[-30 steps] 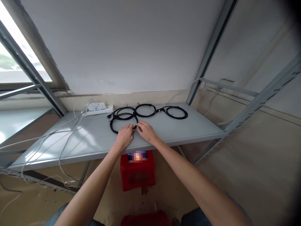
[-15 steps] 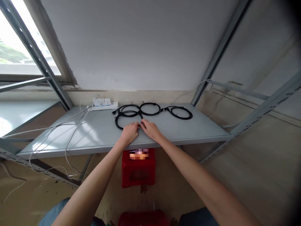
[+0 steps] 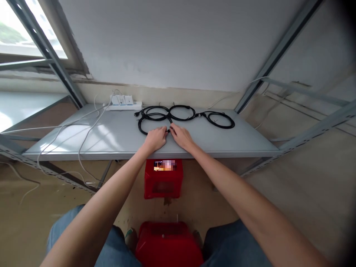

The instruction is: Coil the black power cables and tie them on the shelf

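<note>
Several coiled black cables lie on a grey metal shelf (image 3: pixel 116 139). The nearest coil (image 3: pixel 146 125) sits right in front of my hands. My left hand (image 3: pixel 155 138) and my right hand (image 3: pixel 181 135) rest side by side on the shelf, fingertips pinched on the near edge of that coil where a small black tie or plug shows between them. Another coil (image 3: pixel 182 112) lies behind, and a third coil (image 3: pixel 220 119) lies to the right.
A white power strip (image 3: pixel 122 103) with white plugs stands at the back left; white cords (image 3: pixel 83 137) trail across the shelf and over its front edge. A red crate (image 3: pixel 163 178) sits under the shelf, a red stool (image 3: pixel 169 243) between my knees. Metal uprights flank both sides.
The camera has tilted downward, so my knees and the red stool have come into view. My hands stay together on the near coil, hardly moving.
</note>
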Demonstrator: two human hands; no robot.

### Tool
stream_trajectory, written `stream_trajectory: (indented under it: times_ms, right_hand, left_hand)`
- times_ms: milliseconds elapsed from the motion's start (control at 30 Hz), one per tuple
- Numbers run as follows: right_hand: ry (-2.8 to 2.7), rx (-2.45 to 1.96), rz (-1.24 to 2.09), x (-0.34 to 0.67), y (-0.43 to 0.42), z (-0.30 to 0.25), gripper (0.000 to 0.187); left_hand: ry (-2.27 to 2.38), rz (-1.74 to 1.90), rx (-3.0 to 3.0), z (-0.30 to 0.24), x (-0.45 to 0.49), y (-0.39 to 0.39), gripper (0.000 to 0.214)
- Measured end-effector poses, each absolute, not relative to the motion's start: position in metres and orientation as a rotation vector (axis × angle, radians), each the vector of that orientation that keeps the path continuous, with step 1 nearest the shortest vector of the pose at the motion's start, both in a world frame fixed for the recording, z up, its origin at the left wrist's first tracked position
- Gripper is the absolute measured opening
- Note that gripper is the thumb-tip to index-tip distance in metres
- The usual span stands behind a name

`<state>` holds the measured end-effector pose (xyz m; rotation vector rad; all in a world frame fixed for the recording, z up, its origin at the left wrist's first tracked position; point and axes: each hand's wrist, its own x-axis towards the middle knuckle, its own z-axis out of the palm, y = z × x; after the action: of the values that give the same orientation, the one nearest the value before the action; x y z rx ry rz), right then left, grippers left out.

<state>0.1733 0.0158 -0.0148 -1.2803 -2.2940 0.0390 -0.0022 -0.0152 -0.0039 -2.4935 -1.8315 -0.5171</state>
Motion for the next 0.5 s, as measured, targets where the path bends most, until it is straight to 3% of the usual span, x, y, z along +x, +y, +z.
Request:
stream_trajectory:
  times_ms: [500]
  right_hand:
    - [-2.279,-1.242,0.074,0.1735,0.0140,-0.0128,0.028]
  left_hand:
    - [-1.781,-0.449,-2.507,-0.0031,-0.0013,-0.0161,0.032]
